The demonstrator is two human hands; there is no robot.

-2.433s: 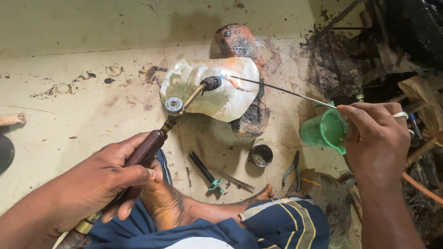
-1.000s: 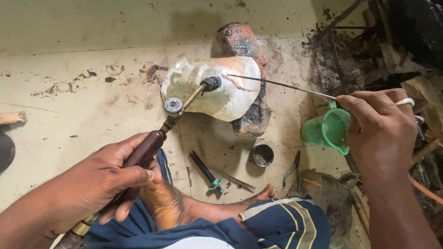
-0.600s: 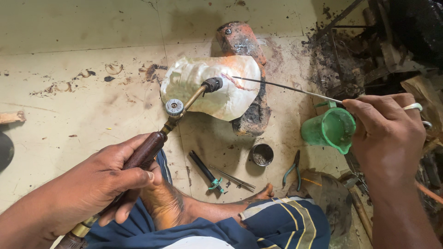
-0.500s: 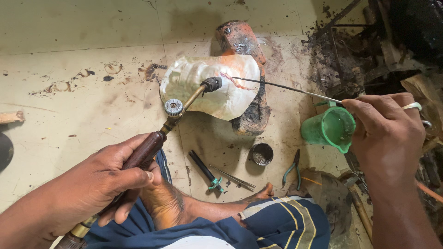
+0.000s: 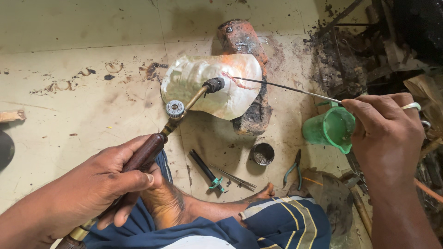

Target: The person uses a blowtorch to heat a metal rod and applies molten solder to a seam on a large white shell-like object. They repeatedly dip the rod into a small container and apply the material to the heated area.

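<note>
Floor [image 5: 83, 115]: stained, pale; we sit cross-legged on it. Brick [image 5: 247, 69]: charred, props shiny metal sheet [image 5: 217, 83] upright-tilted. Left hand [image 5: 99, 184]: fingers wrapped tight around torch [image 5: 152, 147] wooden grip; nozzle touches sheet near orange-glowing seam. Right hand [image 5: 385, 133]: fingertips pinch thin rod [image 5: 286, 87], tip meeting seam just beside nozzle. Green cup [image 5: 330, 129]: just under right hand. Small tin [image 5: 263, 153], pliers [image 5: 293, 168], tweezers [image 5: 233, 177]: near foot. In our judgement: hold heat on seam, keep rod tip steady at glow, avoid warping thin sheet.
</note>
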